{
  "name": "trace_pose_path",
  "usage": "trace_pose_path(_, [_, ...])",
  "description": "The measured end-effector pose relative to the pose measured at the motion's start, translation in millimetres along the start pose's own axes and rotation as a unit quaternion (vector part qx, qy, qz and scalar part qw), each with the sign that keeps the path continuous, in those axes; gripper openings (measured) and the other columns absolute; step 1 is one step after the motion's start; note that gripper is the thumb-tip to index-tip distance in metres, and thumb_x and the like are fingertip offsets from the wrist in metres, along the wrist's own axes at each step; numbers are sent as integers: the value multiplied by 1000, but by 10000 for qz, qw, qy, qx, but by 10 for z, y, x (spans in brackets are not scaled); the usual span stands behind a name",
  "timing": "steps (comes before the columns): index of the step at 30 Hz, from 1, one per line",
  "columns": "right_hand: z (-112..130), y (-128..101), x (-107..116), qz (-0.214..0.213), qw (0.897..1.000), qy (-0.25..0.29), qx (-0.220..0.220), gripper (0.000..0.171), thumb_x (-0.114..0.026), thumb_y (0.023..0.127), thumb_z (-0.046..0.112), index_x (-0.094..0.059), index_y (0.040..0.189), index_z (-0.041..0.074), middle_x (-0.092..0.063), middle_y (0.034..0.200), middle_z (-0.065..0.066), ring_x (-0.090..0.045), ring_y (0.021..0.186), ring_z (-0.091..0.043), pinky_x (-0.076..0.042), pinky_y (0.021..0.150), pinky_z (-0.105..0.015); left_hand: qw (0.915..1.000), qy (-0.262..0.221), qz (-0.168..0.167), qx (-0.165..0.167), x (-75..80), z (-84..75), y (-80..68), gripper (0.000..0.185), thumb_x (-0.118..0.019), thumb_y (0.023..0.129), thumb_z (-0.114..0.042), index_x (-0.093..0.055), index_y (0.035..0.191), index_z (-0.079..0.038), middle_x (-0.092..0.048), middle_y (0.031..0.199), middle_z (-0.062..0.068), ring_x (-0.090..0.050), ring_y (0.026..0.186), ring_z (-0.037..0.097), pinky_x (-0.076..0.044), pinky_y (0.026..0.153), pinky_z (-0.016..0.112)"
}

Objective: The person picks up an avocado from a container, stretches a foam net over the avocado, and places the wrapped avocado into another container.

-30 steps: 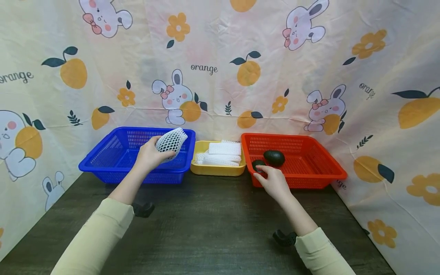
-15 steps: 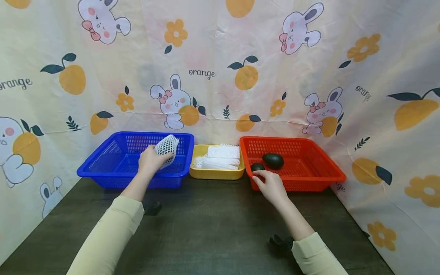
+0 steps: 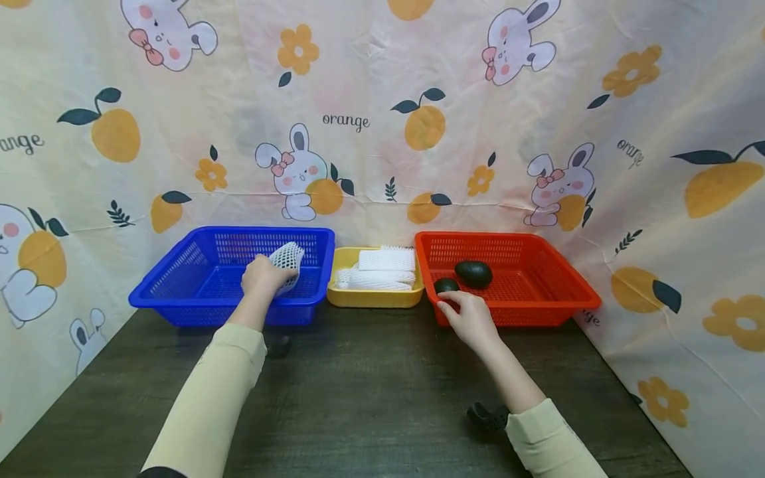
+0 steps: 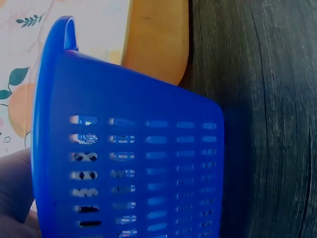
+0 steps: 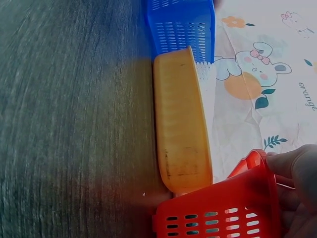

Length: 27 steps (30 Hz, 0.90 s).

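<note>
My left hand grips a bulging white foam net low inside the blue basket; what the net wraps is hidden. In the left wrist view the basket wall fills the frame and bits of net show through its slots. My right hand reaches over the front rim of the red basket, its fingers loosely bent and touching the near side of a small dark avocado. A larger avocado lies just behind it.
A yellow tray with several flat white foam nets stands between the two baskets. All three stand at the back of a dark wooden table. A printed cloth backdrop closes the back and both sides.
My left hand has lowered the foam net from above the blue basket's rim down into the basket. The right hand has stayed at the small avocado.
</note>
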State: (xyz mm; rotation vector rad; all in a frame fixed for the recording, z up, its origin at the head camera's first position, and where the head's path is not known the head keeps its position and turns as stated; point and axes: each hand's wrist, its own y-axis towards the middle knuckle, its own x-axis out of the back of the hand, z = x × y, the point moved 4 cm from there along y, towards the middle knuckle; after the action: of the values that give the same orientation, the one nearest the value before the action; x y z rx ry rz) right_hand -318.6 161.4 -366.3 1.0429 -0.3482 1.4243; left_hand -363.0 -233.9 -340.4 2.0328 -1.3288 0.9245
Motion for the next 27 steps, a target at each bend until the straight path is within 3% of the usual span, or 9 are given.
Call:
trace_pose_path(13, [-7, 19, 16, 208, 9995, 54, -218, 29, -65, 92, 16, -67, 118, 2, -65, 116, -15, -60, 104, -31, -46, 90, -48, 9970, 562, 342, 408, -213, -137, 27, 85, -68, 83, -37, -27, 140, 13, -47, 124, 35, -39, 118, 51, -30, 99, 58])
trace_pose_path(21, [-26, 26, 13, 295, 9988, 147, -375, 29, -65, 93, 17, -67, 119, 3, -65, 117, -14, -60, 104, -30, -46, 91, -48, 9948, -6, 449, 912, -301, -163, 47, 84, -69, 83, -29, -23, 140, 12, -42, 128, 36, -36, 121, 51, -30, 102, 56])
trace_pose_path(27, [-29, 31, 15, 309, 9987, 161, -382, 30, -65, 93, 17, -66, 120, 3, -64, 118, -14, -59, 107, -30, -45, 92, -49, 9908, -166, 697, 1144, -363, -177, 40, 86, -70, 83, -29, -21, 140, 13, -40, 130, 37, -36, 122, 50, -30, 103, 56])
